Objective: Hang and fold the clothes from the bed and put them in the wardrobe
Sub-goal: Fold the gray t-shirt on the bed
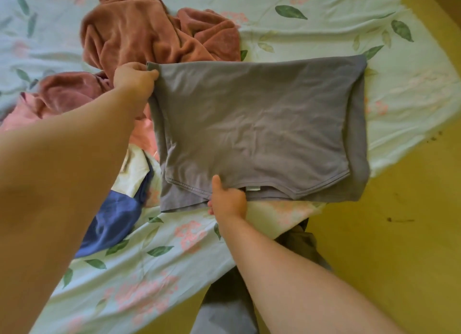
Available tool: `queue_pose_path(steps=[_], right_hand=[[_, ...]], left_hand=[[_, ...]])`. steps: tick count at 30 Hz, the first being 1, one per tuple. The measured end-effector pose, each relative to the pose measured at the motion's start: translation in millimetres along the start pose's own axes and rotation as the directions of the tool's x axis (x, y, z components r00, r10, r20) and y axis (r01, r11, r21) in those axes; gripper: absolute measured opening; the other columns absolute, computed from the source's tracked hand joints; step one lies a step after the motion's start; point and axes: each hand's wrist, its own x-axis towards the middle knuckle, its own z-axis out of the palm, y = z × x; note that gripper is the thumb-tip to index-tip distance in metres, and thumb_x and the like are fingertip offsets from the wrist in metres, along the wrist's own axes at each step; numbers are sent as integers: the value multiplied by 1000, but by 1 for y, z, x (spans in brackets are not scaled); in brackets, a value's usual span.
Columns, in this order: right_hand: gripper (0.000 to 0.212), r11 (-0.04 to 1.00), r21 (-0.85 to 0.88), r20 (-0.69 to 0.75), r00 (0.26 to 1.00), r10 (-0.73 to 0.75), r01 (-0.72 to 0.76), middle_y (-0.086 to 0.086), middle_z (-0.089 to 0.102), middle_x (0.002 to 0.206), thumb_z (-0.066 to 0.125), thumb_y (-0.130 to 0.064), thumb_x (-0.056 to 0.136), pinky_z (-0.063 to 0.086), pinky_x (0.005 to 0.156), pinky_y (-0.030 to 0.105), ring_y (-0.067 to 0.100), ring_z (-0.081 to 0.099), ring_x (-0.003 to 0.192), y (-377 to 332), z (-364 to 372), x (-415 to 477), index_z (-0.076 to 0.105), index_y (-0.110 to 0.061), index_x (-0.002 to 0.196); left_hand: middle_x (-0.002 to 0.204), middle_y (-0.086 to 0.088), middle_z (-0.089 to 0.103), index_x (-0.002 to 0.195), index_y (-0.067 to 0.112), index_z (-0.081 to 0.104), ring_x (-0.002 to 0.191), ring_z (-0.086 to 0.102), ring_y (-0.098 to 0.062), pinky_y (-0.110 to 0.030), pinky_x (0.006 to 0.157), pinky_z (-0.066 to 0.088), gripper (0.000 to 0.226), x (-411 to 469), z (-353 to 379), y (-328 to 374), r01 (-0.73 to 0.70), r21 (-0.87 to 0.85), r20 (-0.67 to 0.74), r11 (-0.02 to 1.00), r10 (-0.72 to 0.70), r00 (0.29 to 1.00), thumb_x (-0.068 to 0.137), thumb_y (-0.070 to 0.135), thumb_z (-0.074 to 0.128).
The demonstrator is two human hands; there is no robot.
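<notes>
From the head camera, one grey T-shirt (259, 126) lies part-folded on the floral bed sheet (324, 16), near the corner of the bed. The left hand (136, 80) pinches its far left corner. The right hand (228, 199) grips the near hem, thumb on top and fingers tucked under. This two-point hold probably keeps the stacked layers square for the next fold or for lifting. Two hands are in view, both on this shirt. At least three unfolded garments wait to the left: rust fleece (149, 26), which may be one piece or two, one pink garment (22, 116) and one blue-and-white garment (112, 214). No wardrobe shows.
</notes>
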Motion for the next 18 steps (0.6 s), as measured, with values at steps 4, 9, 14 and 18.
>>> queue_pose_path(steps=[4, 9, 14, 18], right_hand=[[76, 789, 322, 378, 835, 400, -523, 8, 69, 97, 55, -79, 82, 55, 64, 34, 23, 69, 75, 19, 45, -10, 61, -6, 104], [78, 550, 629, 467, 832, 299, -550, 6, 62, 135, 62, -79, 78, 45, 98, 38, 20, 58, 127, 30, 72, -16, 63, -14, 121], [77, 393, 801, 378, 891, 250, -451, 0, 65, 120, 71, -74, 75, 43, 94, 37, 18, 58, 111, 26, 87, -21, 59, -25, 132], [66, 368, 853, 319, 928, 192, -369, 7, 68, 118, 69, -61, 87, 46, 109, 40, 24, 64, 108, 11, 87, -17, 55, -18, 136]], left_hand=[[72, 7, 59, 76, 26, 64, 66, 56, -11, -27, 69, 56, 18, 9, -4, -8, -87, 24, 36, 996, 86, 996, 93, 29, 68], [81, 2, 63, 95, 21, 69, 78, 59, -16, -36, 84, 59, 12, 13, -11, -11, -152, 29, 90, 988, 148, 985, 93, 32, 68], [85, 1, 63, 102, 19, 71, 80, 59, -17, -35, 86, 59, 16, 16, -13, -10, -187, 59, 115, 981, 179, 977, 93, 32, 68], [85, 2, 62, 96, 22, 69, 80, 59, -17, -37, 87, 60, 11, 16, -13, -10, -187, 68, 120, 980, 178, 977, 94, 33, 68]])
